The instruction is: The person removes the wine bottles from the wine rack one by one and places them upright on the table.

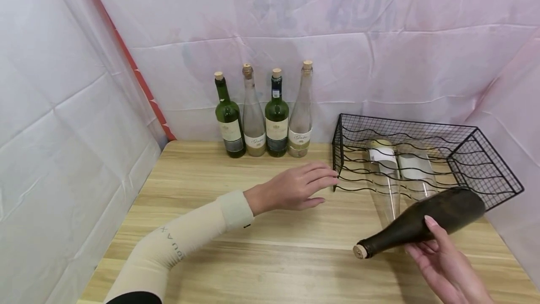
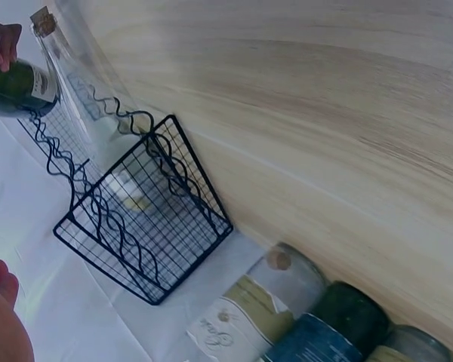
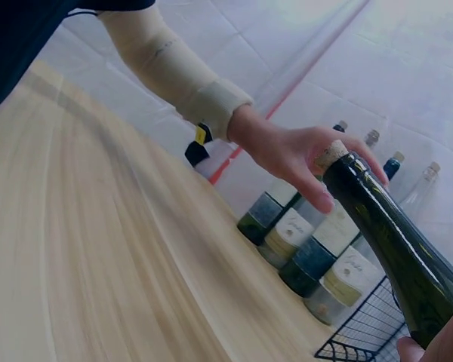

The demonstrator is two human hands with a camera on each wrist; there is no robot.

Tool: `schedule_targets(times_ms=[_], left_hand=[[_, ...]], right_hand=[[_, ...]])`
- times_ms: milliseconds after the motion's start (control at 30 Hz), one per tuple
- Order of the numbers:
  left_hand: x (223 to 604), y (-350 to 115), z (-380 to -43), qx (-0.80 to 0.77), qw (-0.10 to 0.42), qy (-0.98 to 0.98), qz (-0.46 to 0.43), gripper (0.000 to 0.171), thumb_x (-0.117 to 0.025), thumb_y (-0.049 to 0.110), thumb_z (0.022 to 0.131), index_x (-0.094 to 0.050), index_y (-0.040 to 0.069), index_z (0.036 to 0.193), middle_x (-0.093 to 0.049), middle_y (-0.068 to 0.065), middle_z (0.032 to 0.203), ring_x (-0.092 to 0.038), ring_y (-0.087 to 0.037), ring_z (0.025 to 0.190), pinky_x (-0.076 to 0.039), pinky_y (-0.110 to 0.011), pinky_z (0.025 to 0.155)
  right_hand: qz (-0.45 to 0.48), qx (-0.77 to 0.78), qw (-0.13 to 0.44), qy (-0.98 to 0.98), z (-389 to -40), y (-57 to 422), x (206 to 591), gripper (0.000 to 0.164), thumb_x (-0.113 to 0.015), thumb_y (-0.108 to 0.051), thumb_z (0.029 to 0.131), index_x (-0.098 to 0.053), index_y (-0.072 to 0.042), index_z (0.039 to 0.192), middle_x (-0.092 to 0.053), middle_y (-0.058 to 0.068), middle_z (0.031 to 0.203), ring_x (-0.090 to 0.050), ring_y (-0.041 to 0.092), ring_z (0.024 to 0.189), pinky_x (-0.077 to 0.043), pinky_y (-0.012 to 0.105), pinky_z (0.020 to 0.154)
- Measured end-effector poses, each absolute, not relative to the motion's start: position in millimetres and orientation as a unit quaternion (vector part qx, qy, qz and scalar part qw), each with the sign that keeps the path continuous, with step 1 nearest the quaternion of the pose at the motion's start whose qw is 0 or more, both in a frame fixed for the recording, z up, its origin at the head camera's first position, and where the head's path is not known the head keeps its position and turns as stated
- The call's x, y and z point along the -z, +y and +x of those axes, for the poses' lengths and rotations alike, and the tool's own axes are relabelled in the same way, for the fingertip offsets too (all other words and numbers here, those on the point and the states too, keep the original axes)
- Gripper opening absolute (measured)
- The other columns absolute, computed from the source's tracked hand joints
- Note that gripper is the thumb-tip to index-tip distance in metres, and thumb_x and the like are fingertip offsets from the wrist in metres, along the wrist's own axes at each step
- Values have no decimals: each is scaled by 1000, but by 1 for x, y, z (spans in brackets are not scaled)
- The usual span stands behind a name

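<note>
My right hand [image 1: 447,262] grips a dark green wine bottle [image 1: 447,212] around its body. The bottle is tilted, its corked neck pointing left and toward me, above the front of a black wire wine rack [image 1: 485,163]. Inside the rack lie two clear bottles [image 1: 385,177], necks toward me. My left hand [image 1: 297,186] is by the rack's left end, fingers loosely extended and holding nothing; whether the fingertips touch the wire I cannot tell. In the right wrist view the corked neck [image 3: 366,196] overlaps the left hand [image 3: 287,158].
Several corked bottles stand in a row at the back against the white cloth, among them a green one [image 1: 229,128] and a clear one [image 1: 300,125]. The wooden table [image 1: 270,271] spreads in front. White cloth [image 1: 55,121] hangs on the sides and back.
</note>
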State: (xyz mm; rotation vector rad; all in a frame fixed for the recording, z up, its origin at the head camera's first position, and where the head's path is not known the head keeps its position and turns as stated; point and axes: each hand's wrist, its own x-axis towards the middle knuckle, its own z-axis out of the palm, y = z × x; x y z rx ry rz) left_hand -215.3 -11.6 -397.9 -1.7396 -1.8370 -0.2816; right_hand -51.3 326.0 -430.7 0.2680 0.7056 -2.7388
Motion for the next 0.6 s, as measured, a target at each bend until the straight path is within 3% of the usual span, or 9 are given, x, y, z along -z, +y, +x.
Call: schedule_targets(times_ms=[200, 600], left_hand=[[399, -4, -213, 93, 297, -682, -662, 48, -48, 35, 98, -50, 2, 133, -52, -12, 135, -36, -23, 131, -21, -31, 114], [399, 9, -208, 97, 299, -660, -682, 51, -53, 34, 96, -48, 1, 135, -50, -13, 136, -37, -24, 131, -20, -31, 114]], right_hand=[[81, 961, 153, 217, -54, 317, 428, 36, -30, -22, 106, -56, 3, 109, -56, 20, 115, -55, 30, 111, -39, 39, 103], [98, 960, 140, 223, -54, 306, 421, 32, -34, -23, 105, -56, 0, 106, -58, 17, 111, -58, 31, 108, -44, 38, 98]])
